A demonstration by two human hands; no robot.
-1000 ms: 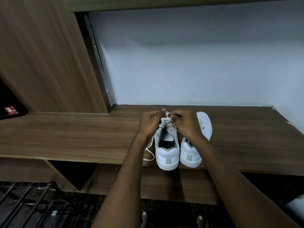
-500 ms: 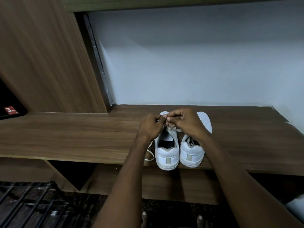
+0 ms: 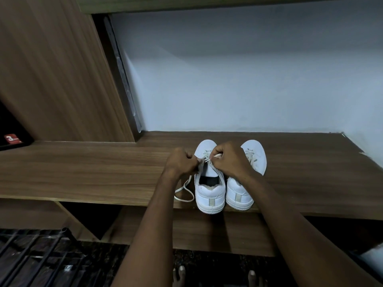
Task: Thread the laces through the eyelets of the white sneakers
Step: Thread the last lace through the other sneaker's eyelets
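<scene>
Two white sneakers are set side by side near the front edge of the wooden surface, heels toward the person. The left sneaker is partly laced, its tongue exposed, and a loose lace is trailed in a loop on the wood just beside its heel. The right sneaker is seen with its laces in place. The lace is pinched by the left hand and the right hand, both curled tight over the left sneaker's eyelets. Compared with half a second ago, the hands have been drawn slightly apart and lowered toward the eyelets.
</scene>
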